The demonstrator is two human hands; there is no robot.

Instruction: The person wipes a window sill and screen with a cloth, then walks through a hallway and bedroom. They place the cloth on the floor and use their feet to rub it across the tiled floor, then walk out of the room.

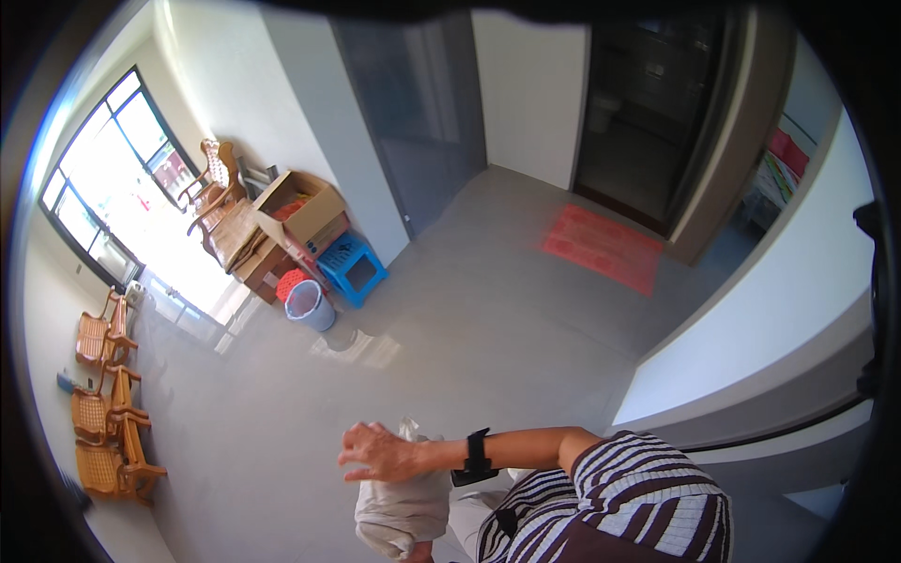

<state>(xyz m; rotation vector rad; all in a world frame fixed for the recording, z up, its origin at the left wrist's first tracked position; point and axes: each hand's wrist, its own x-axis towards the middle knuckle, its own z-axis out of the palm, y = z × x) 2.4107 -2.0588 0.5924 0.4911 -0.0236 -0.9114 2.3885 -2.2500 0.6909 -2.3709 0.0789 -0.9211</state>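
A bundle of light beige cloth (402, 503) hangs before me at the lower middle, in front of my body. My right hand (380, 454), with a black band and device (477, 457) on its wrist, is over the top of the bundle. Its fingers are spread and curved, with nothing between them. A small end of the cloth sticks up behind that wrist. My left hand (419, 552) shows only in part at the lower edge, against the underside of the bundle, and appears to hold it. Its fingers are mostly hidden by the cloth.
A blue waste bin (310, 306), a blue plastic stool (352, 271) and an open cardboard box (303, 211) stand by the wall. Wooden chairs (102, 408) line the left side. A red mat (602, 246) lies before a dark doorway (640, 127). A white wall (753, 338) curves at right.
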